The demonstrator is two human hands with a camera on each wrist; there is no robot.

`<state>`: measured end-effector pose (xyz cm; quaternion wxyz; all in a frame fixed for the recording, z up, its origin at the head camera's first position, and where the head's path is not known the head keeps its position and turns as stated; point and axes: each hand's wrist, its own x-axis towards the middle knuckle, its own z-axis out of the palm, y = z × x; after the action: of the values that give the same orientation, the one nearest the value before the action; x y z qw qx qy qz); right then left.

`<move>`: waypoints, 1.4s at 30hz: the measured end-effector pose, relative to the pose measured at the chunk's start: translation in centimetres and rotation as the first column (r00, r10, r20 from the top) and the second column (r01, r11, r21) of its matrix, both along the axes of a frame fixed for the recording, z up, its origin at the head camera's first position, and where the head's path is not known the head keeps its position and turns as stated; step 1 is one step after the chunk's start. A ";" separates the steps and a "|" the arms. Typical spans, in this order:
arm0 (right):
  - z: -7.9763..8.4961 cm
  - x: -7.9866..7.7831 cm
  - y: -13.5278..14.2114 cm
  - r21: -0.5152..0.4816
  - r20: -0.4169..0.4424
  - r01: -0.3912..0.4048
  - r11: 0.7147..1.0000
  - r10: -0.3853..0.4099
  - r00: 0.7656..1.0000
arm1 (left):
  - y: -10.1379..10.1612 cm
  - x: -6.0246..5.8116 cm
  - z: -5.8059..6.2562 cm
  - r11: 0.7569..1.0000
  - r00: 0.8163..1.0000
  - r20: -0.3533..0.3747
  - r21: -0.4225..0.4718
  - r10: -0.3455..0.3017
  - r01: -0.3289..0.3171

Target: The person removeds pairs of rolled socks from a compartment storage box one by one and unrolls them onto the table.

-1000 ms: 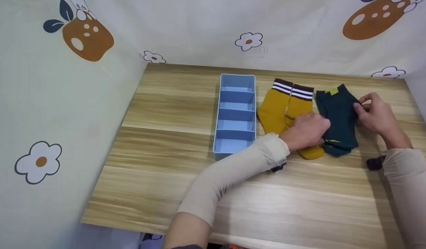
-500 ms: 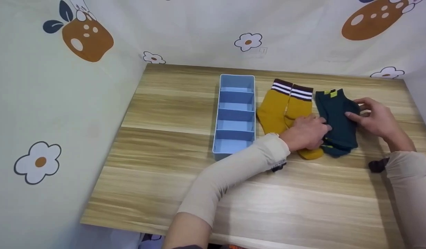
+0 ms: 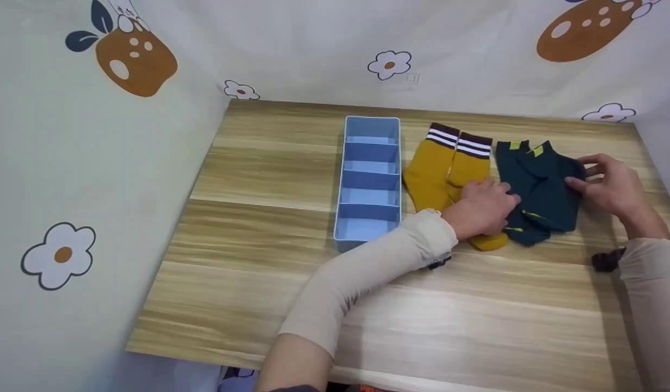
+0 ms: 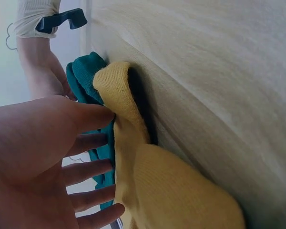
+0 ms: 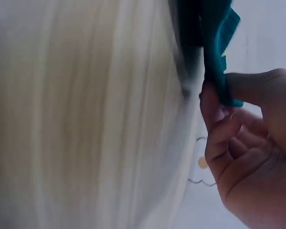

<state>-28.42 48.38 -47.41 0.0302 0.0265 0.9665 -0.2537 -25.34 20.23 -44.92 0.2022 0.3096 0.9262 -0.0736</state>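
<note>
Two dark green ankle socks with yellow tabs lie overlapping at the right of the table. My right hand pinches the edge of the upper green sock between thumb and fingers; the right wrist view shows this green cloth in the pinch. Under it, the other green sock shows at its left. My left hand rests across the mustard socks and the lower green sock's left edge, partly hiding both. Its fingers are fairly straight in the left wrist view, beside the mustard sock.
Left of the socks stands a narrow blue organizer box with several compartments in a row. The wooden table meets patterned wall covering at its back and left. A dark wrist strap hangs below the right sleeve.
My right hand has drawn the upper green sock rightward, so the pair is spread apart and both yellow tabs stand farther from each other. My left hand has stayed in place, its fingers a little straighter.
</note>
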 end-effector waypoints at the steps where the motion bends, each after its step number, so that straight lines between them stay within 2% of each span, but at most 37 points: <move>1: 0.1 0.0 0.3 0.016 0.016 0.010 1.000 -0.010 1.000 | 0.0 0.0 0.1 1.000 1.000 0.001 -0.003 0.000 0.000; 4: 0.6 -0.1 0.6 0.046 0.040 0.011 0.999 -0.013 0.999 | 0.1 -0.1 0.4 1.000 1.000 0.002 -0.009 -0.002 0.002; 6: 0.9 -0.3 0.3 0.056 -0.010 -0.021 0.998 0.021 1.000 | 0.1 -0.2 0.5 1.000 1.000 -0.003 -0.010 -0.008 0.008; 8: 1.1 -0.6 -0.3 0.057 -0.089 -0.100 0.993 0.105 0.990 | 0.2 -0.3 0.6 1.000 1.000 -0.005 -0.017 -0.010 0.010; 10: 1.2 -0.9 -0.9 0.082 -0.134 -0.202 0.976 0.212 0.968 | 0.2 -0.4 0.6 1.000 1.000 -0.006 -0.018 -0.013 0.013; 11: 1.3 -1.0 -1.2 0.097 -0.126 -0.252 0.963 0.263 0.957 | 0.3 -0.3 0.7 1.000 1.000 -0.005 -0.017 -0.013 0.013; 13: 1.4 -1.2 -1.7 0.114 -0.051 -0.330 0.937 0.337 0.940 | 0.4 -0.3 0.7 1.000 1.000 -0.004 -0.016 -0.012 0.012; 15: 1.5 -1.4 -2.1 0.138 0.045 -0.361 0.922 0.358 0.932 | 0.4 -0.3 0.6 1.000 1.000 -0.012 -0.010 -0.016 0.016; 18: 1.5 -1.5 -2.4 0.161 0.130 -0.357 0.920 0.339 0.932 | 0.5 -0.2 0.5 1.000 1.000 -0.016 -0.007 -0.015 0.014; 20: 1.4 -1.4 -2.5 0.163 0.135 -0.344 0.925 0.325 0.936 | 0.5 -0.2 0.4 1.000 1.000 -0.015 -0.008 -0.013 0.013; 29: 0.2 -1.2 -2.2 0.162 0.079 -0.288 0.944 0.278 0.957 | 0.4 0.0 0.0 1.000 1.000 -0.022 0.005 -0.010 0.011; 37: -0.4 -0.2 -2.3 0.120 -0.063 -0.266 0.957 0.274 0.960 | 0.1 0.1 -0.2 1.000 1.000 -0.007 0.014 -0.014 0.014; 42: -0.3 1.1 -2.2 0.141 -0.002 -0.290 0.947 0.293 0.956 | -0.2 0.0 -0.1 1.000 1.000 0.014 0.006 -0.022 0.022</move>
<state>-27.31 46.16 -47.75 0.0545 -0.1175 0.9753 -0.1787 -25.35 20.07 -45.05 0.2071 0.3207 0.9215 -0.0709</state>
